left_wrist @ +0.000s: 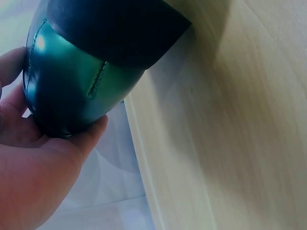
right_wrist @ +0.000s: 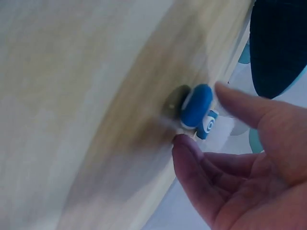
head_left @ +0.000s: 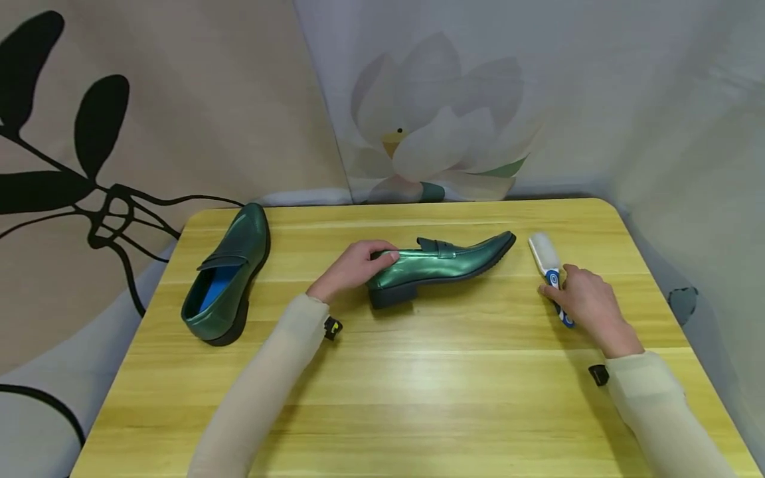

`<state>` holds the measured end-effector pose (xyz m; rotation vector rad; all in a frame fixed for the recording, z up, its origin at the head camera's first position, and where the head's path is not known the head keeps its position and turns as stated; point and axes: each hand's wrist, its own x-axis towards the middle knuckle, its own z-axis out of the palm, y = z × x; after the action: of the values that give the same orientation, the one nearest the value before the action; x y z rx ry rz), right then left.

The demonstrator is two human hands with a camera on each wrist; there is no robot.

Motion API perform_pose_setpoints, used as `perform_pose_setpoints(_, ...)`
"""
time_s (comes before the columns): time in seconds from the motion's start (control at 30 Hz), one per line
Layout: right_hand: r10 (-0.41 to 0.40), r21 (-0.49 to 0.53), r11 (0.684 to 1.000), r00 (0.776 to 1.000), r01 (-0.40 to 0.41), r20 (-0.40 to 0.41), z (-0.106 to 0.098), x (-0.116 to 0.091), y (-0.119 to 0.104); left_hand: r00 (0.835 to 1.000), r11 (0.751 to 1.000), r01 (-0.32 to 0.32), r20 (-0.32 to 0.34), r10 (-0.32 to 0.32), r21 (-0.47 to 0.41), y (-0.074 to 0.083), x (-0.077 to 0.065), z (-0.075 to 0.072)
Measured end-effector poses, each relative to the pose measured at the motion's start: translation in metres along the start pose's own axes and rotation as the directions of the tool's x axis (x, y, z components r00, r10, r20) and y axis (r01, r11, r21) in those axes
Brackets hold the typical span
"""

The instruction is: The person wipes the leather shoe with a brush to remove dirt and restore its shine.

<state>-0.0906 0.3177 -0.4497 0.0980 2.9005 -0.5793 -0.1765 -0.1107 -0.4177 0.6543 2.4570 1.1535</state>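
My left hand [head_left: 357,267] grips a metallic green loafer [head_left: 445,264] by the back of its opening, thumb on the near side and fingers behind. Its toe points right, and the black heel faces down toward the tabletop. In the left wrist view, the rounded back of the loafer [left_wrist: 72,91] lies between thumb and fingers. At the right lies a brush [head_left: 544,253] with a white head and a blue-and-white handle. My right hand [head_left: 590,304] is over that handle, thumb and fingers spread to either side. The right wrist view shows the blue handle end [right_wrist: 196,106] between the parted fingertips.
A second green loafer [head_left: 224,279] with a blue insole stands on the left of the wooden table [head_left: 418,398], toe toward the back edge. Behind the table hangs a pale curtain [head_left: 239,99] with leaf and flower prints.
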Motion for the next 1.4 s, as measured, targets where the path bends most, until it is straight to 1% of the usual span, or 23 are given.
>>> perform_pose_setpoints(0.17, -0.009, -0.024, 1.0, 1.0, 0.009, 0.009, -0.002, 0.004, 0.004, 1.0, 0.999, 0.012, -0.013, -0.013, -0.046, 0.0, 0.001, 0.0)
perform_pose_setpoints(0.27, 0.012, -0.015, 1.0, 0.999, -0.012, 0.03, -0.005, 0.004, 0.006, 1.0, 0.998, 0.016, -0.026, -0.018, -0.061, -0.002, 0.001, 0.0)
perform_pose_setpoints(0.33, 0.032, 0.001, 1.0, 0.999, -0.032, 0.027, -0.006, 0.003, 0.007, 0.999, 0.997, 0.021, -0.032, -0.023, -0.068, -0.003, 0.001, 0.0)
perform_pose_setpoints(0.43, 0.053, 0.036, 0.998, 0.998, -0.052, -0.019, -0.005, 0.0, 0.012, 0.999, 0.996, 0.027, -0.038, -0.03, -0.084, -0.005, 0.002, 0.001)
perform_pose_setpoints(0.57, 0.051, 0.111, 0.993, 0.993, -0.04, -0.105, -0.006, -0.006, 0.016, 0.999, 0.993, 0.021, -0.029, -0.024, -0.112, -0.005, 0.002, 0.001)
perform_pose_setpoints(0.7, 0.046, 0.166, 0.986, 0.979, -0.013, -0.2, -0.01, -0.011, 0.016, 1.0, 0.99, 0.002, -0.006, -0.003, -0.14, -0.007, 0.001, -0.001)
perform_pose_setpoints(0.77, 0.038, 0.189, 0.982, 0.965, 0.012, -0.26, -0.012, -0.013, 0.013, 1.0, 0.989, -0.011, 0.001, 0.011, -0.149, -0.009, 0.001, -0.002)
perform_pose_setpoints(0.87, 0.001, 0.224, 0.971, 0.939, 0.081, -0.344, -0.013, -0.018, 0.001, 0.999, 0.985, -0.046, 0.005, 0.047, -0.169, -0.014, 0.001, -0.003)
perform_pose_setpoints(0.97, -0.07, 0.236, 0.954, 0.902, 0.185, -0.425, -0.009, -0.022, -0.019, 0.997, 0.979, -0.07, 0.002, 0.071, -0.192, -0.018, 0.001, -0.003)
perform_pose_setpoints(1.07, -0.157, 0.212, 0.933, 0.858, 0.292, -0.489, -0.003, -0.023, -0.04, 0.998, 0.972, -0.066, -0.012, 0.065, -0.224, -0.018, -0.001, -0.002)
perform_pose_setpoints(1.2, -0.265, 0.153, 0.903, 0.802, 0.401, -0.536, 0.008, -0.02, -0.062, 0.996, 0.957, -0.074, -0.06, 0.059, -0.28, -0.014, -0.001, 0.004)
perform_pose_setpoints(1.27, -0.3, 0.135, 0.89, 0.783, 0.435, -0.544, 0.014, -0.018, -0.071, 0.995, 0.944, -0.073, -0.091, 0.046, -0.322, -0.011, -0.001, 0.009)
perform_pose_setpoints(1.4, -0.328, 0.135, 0.874, 0.773, 0.466, -0.543, 0.022, -0.014, -0.084, 0.988, 0.921, -0.047, -0.155, -0.014, -0.387, -0.006, -0.001, 0.017)
